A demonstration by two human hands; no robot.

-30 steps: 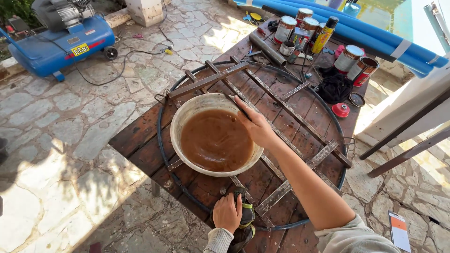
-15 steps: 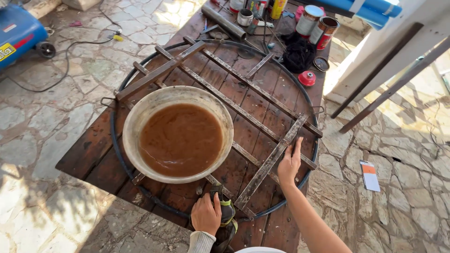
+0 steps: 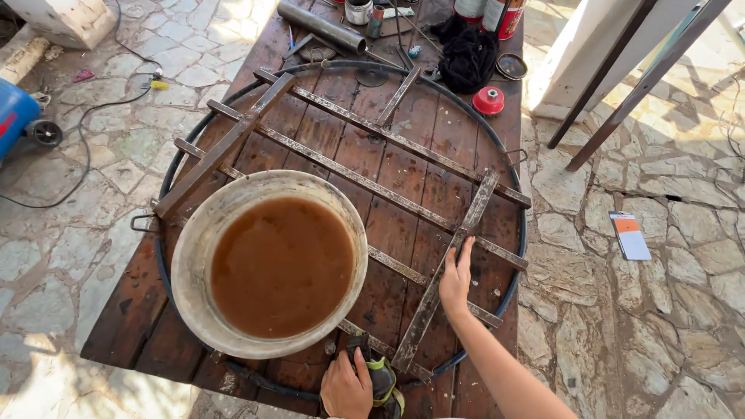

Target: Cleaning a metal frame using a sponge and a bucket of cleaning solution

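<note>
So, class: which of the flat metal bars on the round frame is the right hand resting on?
The short angled bar nearest the frame's right rim; the right hand lies on it.

A brown wooden table stands on a floor of pale flat stones. A big round metal frame with rusty bars lies flat on the table and covers most of it. A wide bowl full of brown water sits on the frame, near the front left. At the far end of the table lie a grey pipe, a black cloth, a red cap and some cans.
</note>
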